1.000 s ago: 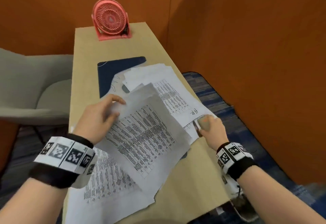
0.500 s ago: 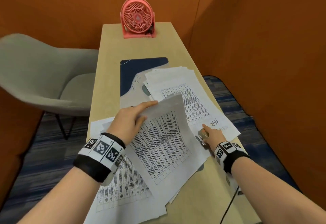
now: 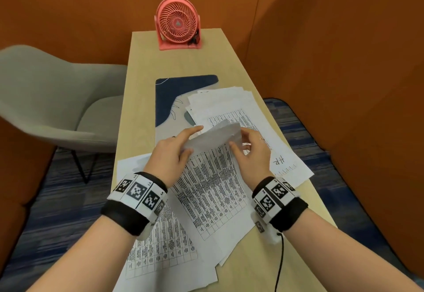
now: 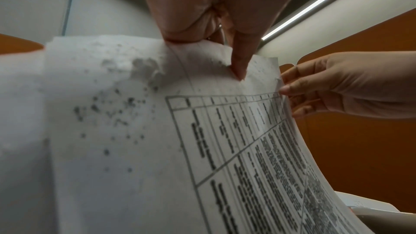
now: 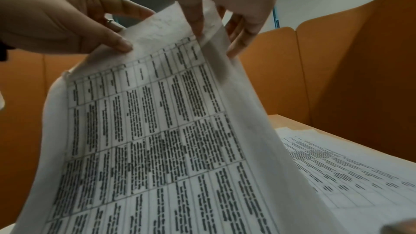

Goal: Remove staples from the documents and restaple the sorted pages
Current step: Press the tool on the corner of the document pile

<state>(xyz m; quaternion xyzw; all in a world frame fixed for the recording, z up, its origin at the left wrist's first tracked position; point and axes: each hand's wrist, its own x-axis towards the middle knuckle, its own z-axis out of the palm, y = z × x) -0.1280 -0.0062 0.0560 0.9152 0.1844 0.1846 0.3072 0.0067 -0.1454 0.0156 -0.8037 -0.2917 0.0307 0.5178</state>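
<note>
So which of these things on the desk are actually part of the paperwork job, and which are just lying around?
Part of the job:
- lifted sheets, pinched by left hand and right hand
- stack marked HR
- printed pages nearest the person

Just lying about:
- pink fan
- dark blue mat
- grey chair

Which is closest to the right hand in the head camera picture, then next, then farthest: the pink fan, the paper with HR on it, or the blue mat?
1. HR paper, just right of the right hand.
2. Blue mat, farther up the desk, left.
3. Pink fan, at the desk's far end.
</note>
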